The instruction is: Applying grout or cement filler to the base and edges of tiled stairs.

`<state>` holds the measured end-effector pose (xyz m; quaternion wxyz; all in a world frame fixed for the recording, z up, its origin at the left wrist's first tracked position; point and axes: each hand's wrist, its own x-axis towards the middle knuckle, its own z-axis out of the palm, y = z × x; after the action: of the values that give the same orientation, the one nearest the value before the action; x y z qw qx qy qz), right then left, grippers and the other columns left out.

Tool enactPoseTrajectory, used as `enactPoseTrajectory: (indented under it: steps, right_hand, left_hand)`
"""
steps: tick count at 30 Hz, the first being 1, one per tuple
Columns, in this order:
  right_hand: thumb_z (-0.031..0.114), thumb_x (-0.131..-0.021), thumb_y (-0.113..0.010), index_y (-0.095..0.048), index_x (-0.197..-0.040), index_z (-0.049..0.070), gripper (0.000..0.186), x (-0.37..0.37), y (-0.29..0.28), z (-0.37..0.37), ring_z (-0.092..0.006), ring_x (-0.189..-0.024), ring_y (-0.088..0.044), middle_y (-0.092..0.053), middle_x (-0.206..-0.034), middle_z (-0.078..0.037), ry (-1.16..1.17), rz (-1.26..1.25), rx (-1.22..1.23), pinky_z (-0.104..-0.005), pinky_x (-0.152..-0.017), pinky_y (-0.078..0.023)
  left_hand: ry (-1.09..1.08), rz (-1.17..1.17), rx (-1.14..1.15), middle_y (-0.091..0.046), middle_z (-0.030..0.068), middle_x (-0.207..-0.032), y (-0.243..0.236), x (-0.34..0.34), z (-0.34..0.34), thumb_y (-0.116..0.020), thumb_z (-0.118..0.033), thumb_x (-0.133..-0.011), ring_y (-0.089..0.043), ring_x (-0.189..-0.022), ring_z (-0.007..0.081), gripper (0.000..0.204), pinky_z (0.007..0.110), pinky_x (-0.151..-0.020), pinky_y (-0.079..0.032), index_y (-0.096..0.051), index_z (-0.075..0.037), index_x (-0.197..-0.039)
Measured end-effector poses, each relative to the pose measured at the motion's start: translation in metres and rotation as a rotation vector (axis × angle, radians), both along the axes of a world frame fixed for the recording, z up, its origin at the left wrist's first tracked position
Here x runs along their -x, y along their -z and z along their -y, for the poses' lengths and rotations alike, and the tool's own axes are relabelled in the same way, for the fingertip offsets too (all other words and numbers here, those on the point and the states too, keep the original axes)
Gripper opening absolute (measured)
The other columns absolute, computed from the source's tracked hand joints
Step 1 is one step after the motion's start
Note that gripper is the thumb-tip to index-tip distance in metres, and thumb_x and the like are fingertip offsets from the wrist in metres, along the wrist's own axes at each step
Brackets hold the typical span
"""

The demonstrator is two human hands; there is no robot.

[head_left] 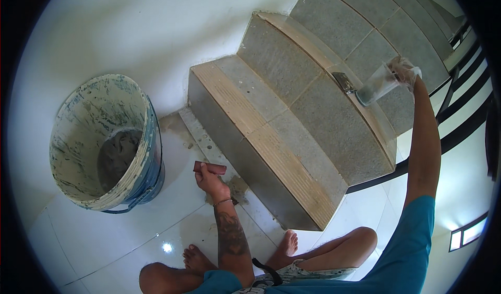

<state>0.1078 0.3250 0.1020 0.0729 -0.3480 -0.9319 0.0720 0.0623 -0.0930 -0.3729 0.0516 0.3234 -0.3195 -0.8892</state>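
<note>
My left hand [209, 182] grips a small reddish-brown rectangular block [214, 168] low over the floor, left of the lowest step. My right hand [402, 69] reaches up to the tiled stairs and grips the upper end of a clear cylindrical container [376, 85], with crumpled clear plastic about my fingers. The container's lower end is by a step's front edge. Just left of it a metal-bladed tool [343, 82], probably a scraper, lies on that step.
A paint-stained bucket [70, 142] holding grey material stands at the left against a white wall [130, 28]. The tiled stairs [318, 122] climb to the upper right beside a curved black railing [443, 142]. My bare feet and knees are on the white tiled floor [115, 247].
</note>
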Motion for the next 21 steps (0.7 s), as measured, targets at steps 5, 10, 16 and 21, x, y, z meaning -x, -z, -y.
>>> enactPoseTrajectory:
  steps: [5,10,16,21]
  right_hand:
    - [0.026,-0.08,-0.054,-0.054,-0.084,0.0,0.026,-0.01,-0.037,-0.001,-0.0183,-0.05,-0.06,-0.06,-0.074,-0.011,0.123,-0.485,0.133,-0.0282,-0.045,-0.053]
    - [0.026,-0.082,-0.054,-0.053,-0.088,0.0,0.027,-0.026,-0.062,0.007,-0.0196,-0.048,-0.06,-0.059,-0.068,-0.012,0.183,-0.705,0.174,-0.0268,-0.044,-0.055]
    - [0.031,-0.085,-0.058,-0.055,-0.088,0.002,0.03,-0.016,-0.093,0.014,-0.0152,-0.066,-0.061,-0.059,-0.079,-0.009,-0.094,-0.941,-0.035,-0.0259,-0.059,-0.054]
    - [0.024,-0.09,-0.053,-0.056,-0.111,0.004,0.03,0.017,-0.12,0.111,-0.0127,-0.094,-0.054,-0.055,-0.099,-0.005,-0.538,-0.688,-0.089,-0.0226,-0.087,-0.044]
  left_hand:
    - [0.031,-0.008,-0.031,-0.054,0.0022,-0.066,-0.008,-0.005,-0.001,-0.051,-0.017,-0.088,-0.05,-0.06,0.0117,0.01,0.027,-0.062,-0.043,-0.05,-0.007,-0.086]
    - [0.072,-0.025,-0.035,-0.054,0.0018,-0.069,-0.01,-0.004,0.005,-0.051,-0.02,-0.089,-0.051,-0.064,0.012,0.012,0.027,-0.062,-0.042,-0.049,-0.008,-0.088]
    - [-0.002,0.018,-0.026,-0.049,0.0023,-0.052,-0.011,0.006,0.011,-0.05,-0.019,-0.088,-0.047,-0.047,0.0134,0.012,0.028,-0.052,-0.042,-0.045,-0.009,-0.082]
    - [-0.066,-0.043,-0.148,-0.052,0.0032,-0.057,-0.022,0.012,0.007,-0.052,-0.014,-0.086,-0.047,-0.046,0.012,0.008,0.024,-0.044,-0.04,-0.051,-0.006,-0.089]
